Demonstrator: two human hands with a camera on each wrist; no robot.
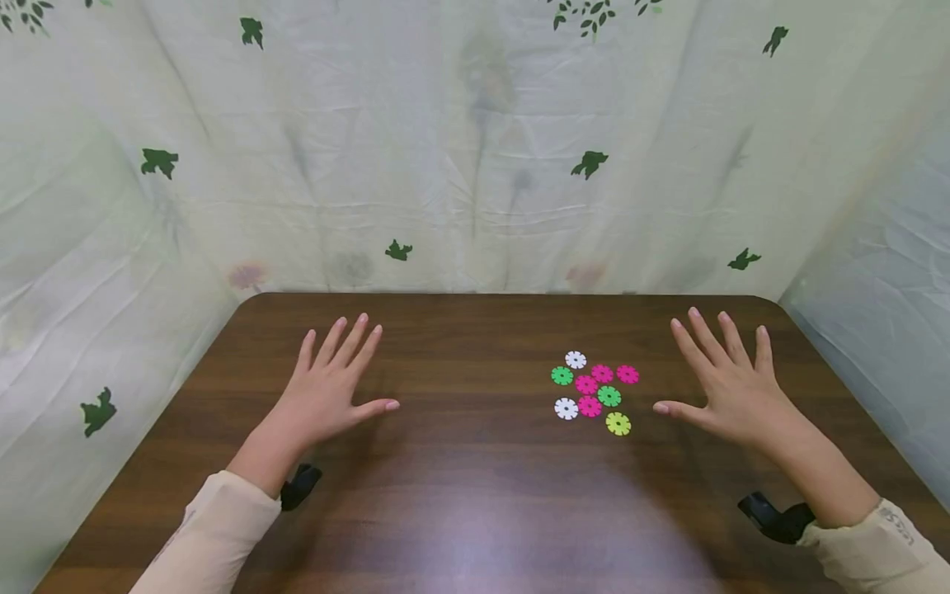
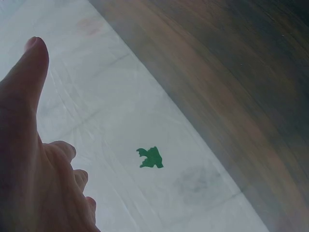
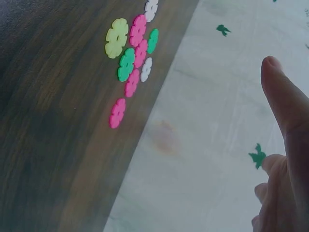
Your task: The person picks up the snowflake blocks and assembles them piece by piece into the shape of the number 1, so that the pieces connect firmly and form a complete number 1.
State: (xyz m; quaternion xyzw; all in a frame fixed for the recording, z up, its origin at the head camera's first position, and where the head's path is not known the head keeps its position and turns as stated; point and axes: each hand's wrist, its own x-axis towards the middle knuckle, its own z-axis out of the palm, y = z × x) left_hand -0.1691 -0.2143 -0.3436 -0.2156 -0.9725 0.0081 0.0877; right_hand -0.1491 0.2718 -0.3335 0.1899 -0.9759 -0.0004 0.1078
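- Cloth wall (image 1: 416, 165) rises beyond both hands, with green bird cut-outs on it; a cream sleeve (image 1: 223, 536) ends behind the left wrist.
- Left hand (image 1: 322, 400): all fingers spread, palm down, thumb out to its right, nothing held. It appears to hover over the table (image 1: 460, 495), the forearm slanting in from the near left. As I judge it, this hand is idle, in a ready pose.
- Table between the hands: brown wood, with the light's glare nearer the person than either hand.
- Flower-shaped discs (image 1: 585, 384): nine lie flat in a loose cluster, well to the right of the left hand and just left of the right thumb. There are four pink, two green, two white and one yellow disc (image 1: 613, 421), which lies nearest the right thumb. No disc is touched, so the step in hand looks like a pause before handling. Taking one would call for a short leftward reach by the right hand and a thumb-and-finger pinch on a thin rim.
- Right hand (image 1: 742, 400): spread wide, palm down, thumb pointing left toward the cluster, nothing held. It too seems raised, its forearm coming in from the near right.
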